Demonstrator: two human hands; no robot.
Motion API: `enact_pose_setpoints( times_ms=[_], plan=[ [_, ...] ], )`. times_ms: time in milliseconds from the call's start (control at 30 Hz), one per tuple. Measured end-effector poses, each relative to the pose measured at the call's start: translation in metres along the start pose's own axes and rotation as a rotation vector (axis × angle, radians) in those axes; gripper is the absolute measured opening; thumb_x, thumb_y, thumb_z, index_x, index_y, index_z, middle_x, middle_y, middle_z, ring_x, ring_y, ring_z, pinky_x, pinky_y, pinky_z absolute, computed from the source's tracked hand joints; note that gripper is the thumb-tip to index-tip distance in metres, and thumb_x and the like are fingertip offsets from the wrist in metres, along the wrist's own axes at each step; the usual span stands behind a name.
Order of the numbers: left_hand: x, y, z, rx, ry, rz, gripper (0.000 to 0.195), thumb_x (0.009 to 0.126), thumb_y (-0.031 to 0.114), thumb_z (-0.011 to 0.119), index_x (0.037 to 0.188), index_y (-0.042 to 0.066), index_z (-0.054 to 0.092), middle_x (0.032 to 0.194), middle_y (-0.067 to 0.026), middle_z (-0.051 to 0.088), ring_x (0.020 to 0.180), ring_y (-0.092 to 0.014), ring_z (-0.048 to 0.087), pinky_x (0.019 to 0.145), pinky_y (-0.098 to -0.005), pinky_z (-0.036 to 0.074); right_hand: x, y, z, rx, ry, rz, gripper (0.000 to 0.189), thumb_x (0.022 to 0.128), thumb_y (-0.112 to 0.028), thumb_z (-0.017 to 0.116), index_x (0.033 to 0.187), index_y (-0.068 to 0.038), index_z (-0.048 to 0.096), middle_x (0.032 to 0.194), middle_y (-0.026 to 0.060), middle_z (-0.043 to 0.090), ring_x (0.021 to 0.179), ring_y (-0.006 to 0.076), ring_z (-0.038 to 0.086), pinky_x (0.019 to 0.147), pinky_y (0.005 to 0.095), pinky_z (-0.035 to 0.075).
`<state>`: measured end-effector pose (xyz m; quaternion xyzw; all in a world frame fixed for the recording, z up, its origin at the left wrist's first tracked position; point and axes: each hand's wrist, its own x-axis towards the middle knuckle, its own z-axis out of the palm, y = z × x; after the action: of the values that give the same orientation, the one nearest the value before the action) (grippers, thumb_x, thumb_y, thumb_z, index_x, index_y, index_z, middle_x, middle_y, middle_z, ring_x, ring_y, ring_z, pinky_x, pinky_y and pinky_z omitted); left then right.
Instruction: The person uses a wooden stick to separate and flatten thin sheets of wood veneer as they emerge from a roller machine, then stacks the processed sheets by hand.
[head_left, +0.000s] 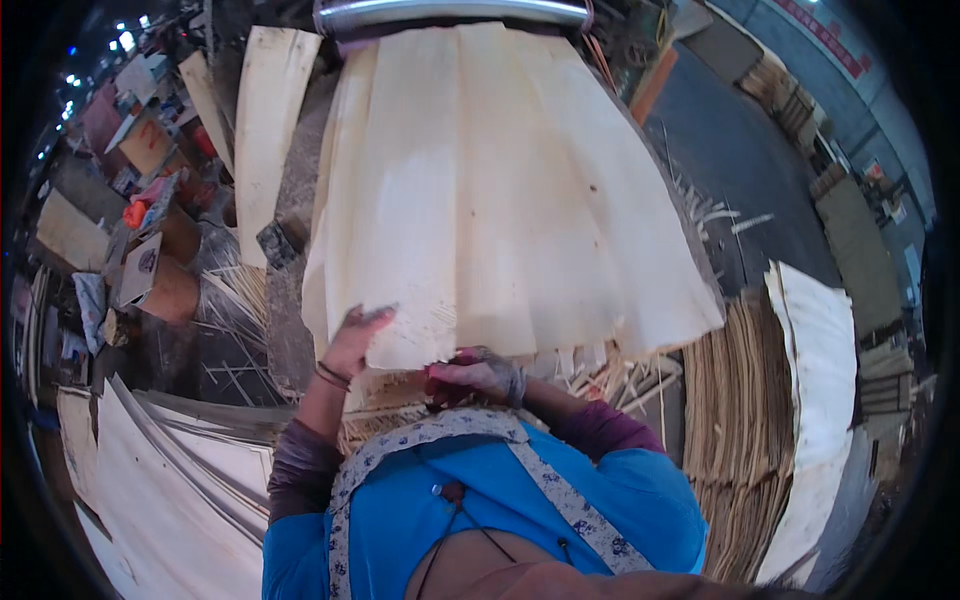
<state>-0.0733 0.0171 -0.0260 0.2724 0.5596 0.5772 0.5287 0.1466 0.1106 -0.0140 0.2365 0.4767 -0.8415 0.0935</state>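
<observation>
Pale wood veneer sheets (517, 195) lie overlapping side by side before me, running up to a shiny metal roller (457, 13) at the top. My left hand (358, 337) rests on the near left edge of a sheet, its fingers spread over the surface and the thumb side hard to see. My right hand (476, 375), with a greyish covering at the wrist, is at the near edge beside a ragged sheet end. Its fingers are curled around something dark red, which may be a tool or part of a glove; which one I cannot tell.
Stacked veneer (739, 397) stands at the right with a white sheet (817, 382) beside it. More large sheets (172, 495) lie at lower left. Thin wood strips (630, 382) lie below the near edge. A long veneer piece (274, 135) and a dark block (278, 245) are at the left.
</observation>
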Motion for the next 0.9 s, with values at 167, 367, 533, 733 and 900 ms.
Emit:
enact_pose_setpoints(
  times_ms=[167,367,533,733,900],
  plan=[
    [-0.041,0.004,-0.058,-0.302,-0.050,-0.121,0.046,0.080,0.016,0.062,0.119,0.000,0.045,0.105,-0.0110,0.058,0.092,-0.021,0.059,0.078,-0.0349,0.050,-0.042,0.043,-0.011,0.275,0.186,-0.011,0.037,0.088,-0.031,0.050,0.114,-0.005,0.053,0.094,0.0112,0.062,0.084,0.0204,0.061,0.076,0.0318,0.049],
    [-0.056,-0.005,-0.068,-0.205,0.073,-0.128,0.043,0.080,0.013,0.061,0.118,0.000,0.046,0.108,-0.0113,0.057,0.092,-0.021,0.059,0.077,-0.0335,0.050,-0.046,0.060,-0.005,0.768,0.173,-0.179,0.045,0.086,-0.030,0.051,0.123,-0.005,0.043,0.122,0.0106,0.049,0.101,0.0227,0.054,0.085,0.0371,0.043],
    [-0.058,-0.006,-0.068,-0.259,0.059,-0.118,0.041,0.081,0.014,0.061,0.116,-0.001,0.047,0.105,-0.0103,0.058,0.090,-0.019,0.060,0.075,-0.0321,0.050,-0.021,0.050,0.005,0.963,0.217,-0.185,0.039,0.086,-0.035,0.050,0.112,-0.005,0.053,0.114,0.0106,0.055,0.102,0.0206,0.054,0.085,0.0358,0.042],
    [-0.068,-0.001,-0.063,-0.285,0.070,-0.067,0.034,0.081,0.015,0.060,0.110,-0.001,0.052,0.099,-0.0099,0.060,0.086,-0.019,0.061,0.074,-0.0303,0.050,-0.038,0.005,0.004,0.897,0.283,-0.178,0.044,0.084,-0.046,0.051,0.093,-0.004,0.058,0.100,0.0108,0.062,0.082,0.0214,0.060,0.067,0.0338,0.049],
    [-0.085,0.022,-0.054,-0.355,0.071,0.009,0.035,0.080,0.012,0.059,0.110,-0.004,0.052,0.100,-0.0124,0.061,0.086,-0.020,0.061,0.075,-0.0298,0.050,-0.054,-0.052,-0.009,0.409,0.247,-0.025,0.050,0.088,-0.048,0.039,0.090,-0.003,0.060,0.093,0.0168,0.064,0.072,0.0236,0.064,0.056,0.0340,0.052]
  ],
)
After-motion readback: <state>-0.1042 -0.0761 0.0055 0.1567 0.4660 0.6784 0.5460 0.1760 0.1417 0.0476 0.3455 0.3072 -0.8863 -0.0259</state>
